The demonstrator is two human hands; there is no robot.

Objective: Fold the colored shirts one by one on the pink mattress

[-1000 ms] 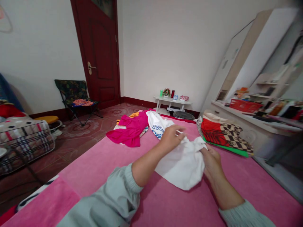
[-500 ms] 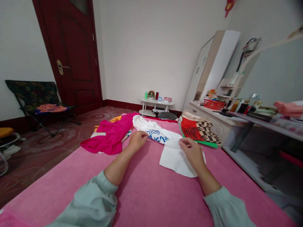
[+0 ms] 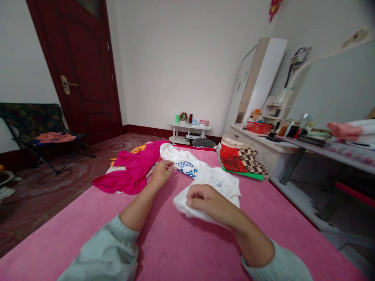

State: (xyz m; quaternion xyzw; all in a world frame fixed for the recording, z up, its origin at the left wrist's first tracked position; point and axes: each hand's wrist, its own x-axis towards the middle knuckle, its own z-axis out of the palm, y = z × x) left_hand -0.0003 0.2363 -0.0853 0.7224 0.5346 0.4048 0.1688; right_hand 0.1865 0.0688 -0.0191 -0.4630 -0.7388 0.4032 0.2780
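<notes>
A white T-shirt (image 3: 205,173) with blue lettering lies spread and partly crumpled on the pink bed cover (image 3: 175,242). At its left edge, beside the print, my left hand (image 3: 160,173) is closed in a pinch on the fabric. My right hand (image 3: 205,201) is curled closed on the shirt's near part and hides some of it. A small blue mark shows on the cloth just beyond that hand.
Left of the shirt lies a heap of clothes with a magenta garment (image 3: 131,168) on top. Folded clothes (image 3: 240,160) are stacked to the right. A dressing table (image 3: 281,144) with bottles and a red basket (image 3: 259,127) borders the bed's right side.
My right hand has come nearer and to the left, folding the near part of the shirt over. My left hand stays at the shirt's left edge. The view has turned slightly right.
</notes>
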